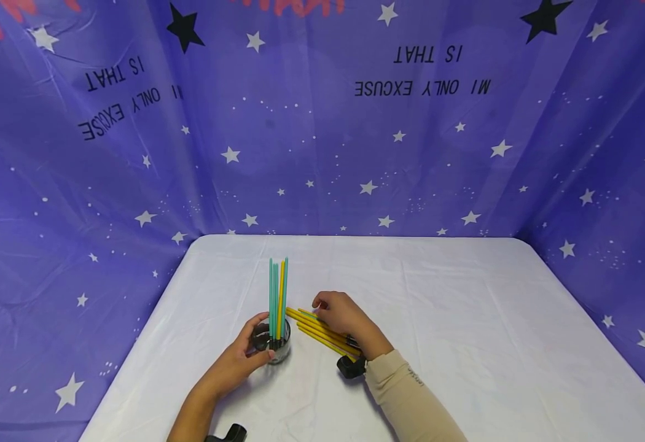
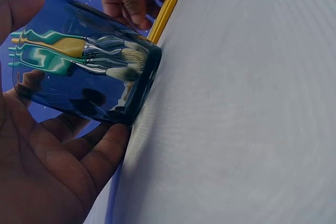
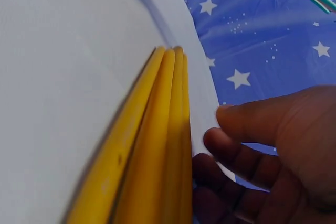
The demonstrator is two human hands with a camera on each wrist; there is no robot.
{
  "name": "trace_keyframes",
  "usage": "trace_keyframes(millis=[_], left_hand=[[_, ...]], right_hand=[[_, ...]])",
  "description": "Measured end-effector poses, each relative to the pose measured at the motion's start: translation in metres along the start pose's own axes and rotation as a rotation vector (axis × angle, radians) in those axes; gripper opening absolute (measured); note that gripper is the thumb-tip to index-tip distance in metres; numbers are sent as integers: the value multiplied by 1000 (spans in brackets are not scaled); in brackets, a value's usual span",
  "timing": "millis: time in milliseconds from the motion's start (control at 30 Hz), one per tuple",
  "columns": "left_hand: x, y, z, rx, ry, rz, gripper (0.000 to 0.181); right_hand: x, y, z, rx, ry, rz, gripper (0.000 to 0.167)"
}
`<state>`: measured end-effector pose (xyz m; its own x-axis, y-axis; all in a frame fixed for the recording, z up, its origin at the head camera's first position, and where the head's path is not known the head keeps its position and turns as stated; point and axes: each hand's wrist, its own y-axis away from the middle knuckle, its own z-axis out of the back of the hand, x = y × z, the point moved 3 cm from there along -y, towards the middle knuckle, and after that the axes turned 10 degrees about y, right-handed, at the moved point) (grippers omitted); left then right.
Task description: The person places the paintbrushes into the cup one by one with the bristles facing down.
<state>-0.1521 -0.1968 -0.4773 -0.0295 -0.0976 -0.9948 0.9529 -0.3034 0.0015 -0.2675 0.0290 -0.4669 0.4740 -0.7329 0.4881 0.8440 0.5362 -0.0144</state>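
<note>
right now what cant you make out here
Loose, slender yellow-handled paintbrushes: bristles cut off by bottom edge, right wrist view.
Slim green handle: remainder behind the right hand, head view.
Cylindrical clear glass cup: mostly past the top edge, right wrist view.
Beige fabric sleeve: lettering too small, head view.

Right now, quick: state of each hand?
Left hand: holding the transparent tumbler with paintbrushes in it.
Right hand: open, at the loose yellow-handled paintbrushes, nothing visibly gripped.
</note>
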Motion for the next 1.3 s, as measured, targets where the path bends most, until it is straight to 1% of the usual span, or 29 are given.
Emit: trace_keyframes(millis=[167,367,433,633,867,967,1100,1300], left_hand=[[1,0,0,-9,-8,6,73],[1,0,0,3,-5,-5,74],[1,0,0,3,-6,-6,74],[2,-1,2,-40,-5,35,74],[3,-1,0,-28,5,12,74],[3,-1,0,-13,12,-1,74],[3,-1,0,-3,3,-12,73],[4,-1,2,-12,7,-4,74]], right_hand=[[-6,0,-1,26,84,16,12],[-7,-1,-2,75,137,16,17],[-7,-2,-2,88,139,14,17],[-4,-4,-1,110,131,15,17],[-6,-3,-2,121,127,-4,17],[-8,-3,-2,125,125,-12,16],[-7,-3,0,133,115,-4,15],[-6,-3,-1,138,118,19,17]])
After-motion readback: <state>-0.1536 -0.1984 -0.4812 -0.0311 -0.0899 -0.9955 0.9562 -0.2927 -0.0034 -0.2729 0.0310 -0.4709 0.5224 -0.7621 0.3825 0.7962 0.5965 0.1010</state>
